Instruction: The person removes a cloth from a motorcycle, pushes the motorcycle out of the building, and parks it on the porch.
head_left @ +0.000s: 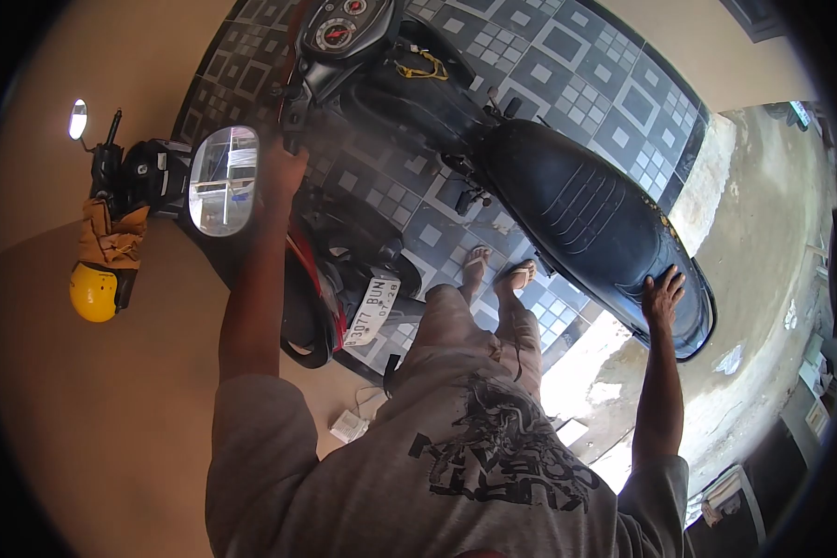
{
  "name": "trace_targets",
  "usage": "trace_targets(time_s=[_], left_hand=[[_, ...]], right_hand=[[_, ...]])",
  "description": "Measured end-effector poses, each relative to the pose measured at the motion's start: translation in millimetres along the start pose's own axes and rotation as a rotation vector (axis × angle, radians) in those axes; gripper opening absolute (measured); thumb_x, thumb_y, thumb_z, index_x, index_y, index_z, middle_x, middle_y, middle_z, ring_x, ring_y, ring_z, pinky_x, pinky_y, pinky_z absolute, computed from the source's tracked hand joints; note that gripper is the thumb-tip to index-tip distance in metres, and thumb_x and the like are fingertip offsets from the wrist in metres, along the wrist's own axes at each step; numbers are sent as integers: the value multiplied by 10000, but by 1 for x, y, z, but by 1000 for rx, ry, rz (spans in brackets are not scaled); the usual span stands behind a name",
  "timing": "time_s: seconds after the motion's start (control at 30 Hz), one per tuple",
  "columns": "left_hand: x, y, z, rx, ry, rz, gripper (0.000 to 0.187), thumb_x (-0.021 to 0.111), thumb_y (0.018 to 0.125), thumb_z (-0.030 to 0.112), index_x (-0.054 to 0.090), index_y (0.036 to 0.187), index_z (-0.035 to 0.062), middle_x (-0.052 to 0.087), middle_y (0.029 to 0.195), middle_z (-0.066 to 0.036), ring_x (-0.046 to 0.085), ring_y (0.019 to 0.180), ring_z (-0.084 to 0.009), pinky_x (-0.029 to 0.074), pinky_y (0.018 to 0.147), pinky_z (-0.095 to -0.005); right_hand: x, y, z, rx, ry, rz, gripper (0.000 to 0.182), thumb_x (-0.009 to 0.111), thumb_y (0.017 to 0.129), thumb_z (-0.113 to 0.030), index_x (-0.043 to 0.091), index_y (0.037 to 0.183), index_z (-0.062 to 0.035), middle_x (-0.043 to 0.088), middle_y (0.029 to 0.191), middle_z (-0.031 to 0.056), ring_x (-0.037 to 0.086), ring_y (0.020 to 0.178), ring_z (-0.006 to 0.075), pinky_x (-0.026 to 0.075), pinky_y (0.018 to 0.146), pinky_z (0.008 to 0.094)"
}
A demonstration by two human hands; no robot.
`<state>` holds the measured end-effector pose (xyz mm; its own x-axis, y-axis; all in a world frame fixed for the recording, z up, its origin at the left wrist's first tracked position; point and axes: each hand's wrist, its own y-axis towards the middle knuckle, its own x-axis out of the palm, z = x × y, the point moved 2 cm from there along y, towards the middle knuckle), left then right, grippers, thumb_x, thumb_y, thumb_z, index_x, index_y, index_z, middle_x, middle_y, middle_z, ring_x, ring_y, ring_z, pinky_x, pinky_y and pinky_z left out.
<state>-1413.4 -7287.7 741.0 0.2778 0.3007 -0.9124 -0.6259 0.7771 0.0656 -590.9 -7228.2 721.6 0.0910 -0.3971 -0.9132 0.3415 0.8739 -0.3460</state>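
A black motorbike stands across my front, its long black seat (pixel 586 200) stretching to the right and its instrument panel (pixel 344 28) at the top. My left hand (pixel 286 169) is closed at the near end of the handlebar (pixel 293 116), mostly hiding the grip. Flat on the rear of the seat rests my right hand (pixel 663 296), fingers spread and holding nothing. A round-cornered mirror (pixel 223 181) shows just left of my left forearm. Something yellow and cord-like (pixel 423 65) lies on the bike's front body.
A second, red and black motorbike (pixel 312 288) with a white number plate (pixel 372 312) stands close at my left. A yellow helmet (pixel 95 291) hangs by the wall beyond it. Patterned tiles (pixel 549 46) meet a rough concrete strip (pixel 763 205) on the right.
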Motion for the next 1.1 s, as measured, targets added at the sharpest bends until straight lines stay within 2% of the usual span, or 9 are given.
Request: trace_targets(time_s=[0.1,0.17,0.37,0.5,0.6,0.77,0.9,1.1], left_hand=[[1,-1,-3,-9,-25,-4,259,691,834,219,661,1044,69,678,678,-132,700,621,-274,530,585,-411],[-12,-3,12,-37,-80,-76,256,699,832,232,664,1023,65,684,691,-136,707,652,-292,533,606,-420],[-26,-11,33,-26,-75,-55,262,706,826,256,658,981,49,692,715,-149,711,697,-325,537,658,-442],[-17,-7,19,-77,-9,-44,302,702,816,271,670,1042,73,713,779,-170,707,804,-388,538,714,-477],[-11,-6,13,-25,19,10,320,699,810,281,671,1064,88,716,790,-170,705,819,-393,537,723,-491],[-23,-9,25,-50,6,-33,331,690,806,292,671,1079,106,719,797,-169,704,824,-394,540,729,-498],[-18,-8,19,-52,-35,-61,330,688,802,287,672,1081,112,722,807,-165,704,823,-397,541,730,-501],[-33,-19,43,-54,-114,-68,319,693,803,280,671,1062,95,711,766,-152,700,785,-394,535,721,-489]], right_hand=[[16,10,13,-36,0,44,813,448,993,-561,68,1620,-209,71,1680,165,135,1510,473,370,1104,641],[14,9,14,-29,-8,31,813,444,994,-560,68,1620,-203,73,1679,169,138,1509,475,365,1110,637],[15,11,12,-20,-6,38,819,442,993,-557,62,1620,-190,68,1679,169,134,1511,469,351,1126,628],[6,5,5,-4,-12,9,817,439,995,-555,61,1619,-189,59,1680,166,130,1514,465,354,1126,622],[0,3,2,6,-20,-11,817,436,997,-553,54,1620,-188,56,1680,168,131,1513,467,356,1127,619],[-4,0,-2,8,-22,-26,826,437,998,-549,41,1620,-179,49,1681,169,129,1512,472,344,1147,591],[-4,2,-1,21,-37,-54,827,439,997,-544,34,1620,-181,40,1681,171,120,1513,475,319,1167,577],[5,12,9,17,-34,-52,837,450,999,-531,23,1618,-165,30,1676,196,112,1505,502,247,1203,572]])
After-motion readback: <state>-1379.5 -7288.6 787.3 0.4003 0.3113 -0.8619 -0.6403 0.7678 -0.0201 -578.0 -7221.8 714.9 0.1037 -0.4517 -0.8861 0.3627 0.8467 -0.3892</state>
